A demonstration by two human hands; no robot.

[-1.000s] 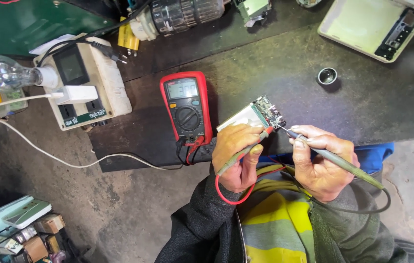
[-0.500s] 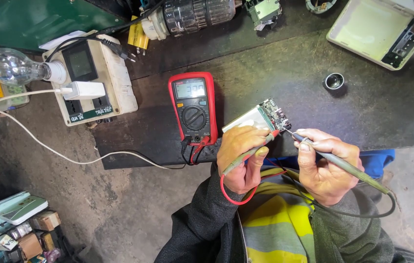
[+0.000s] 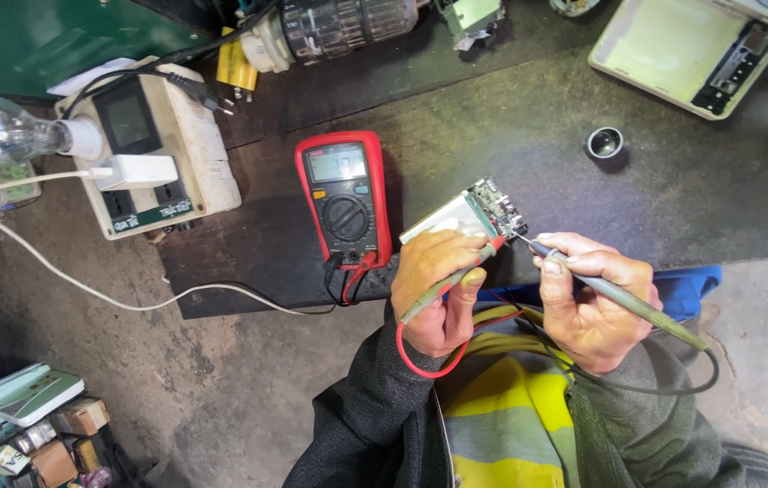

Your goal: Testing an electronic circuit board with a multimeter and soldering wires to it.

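Probes have closed in on the circuit board [image 3: 491, 202] since a second ago. Left hand [image 3: 438, 289] is clamped on the board's silver pack and the red probe [image 3: 445, 287]; right hand [image 3: 594, 298] grips the black probe [image 3: 619, 298], its tip touching the board's edge. Red meter [image 3: 344, 197] lies just left of the left hand, so a reading looks underway.

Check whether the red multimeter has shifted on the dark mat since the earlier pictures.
No. The red multimeter sits at the same spot beside the white socket box; only the camera view shifted.
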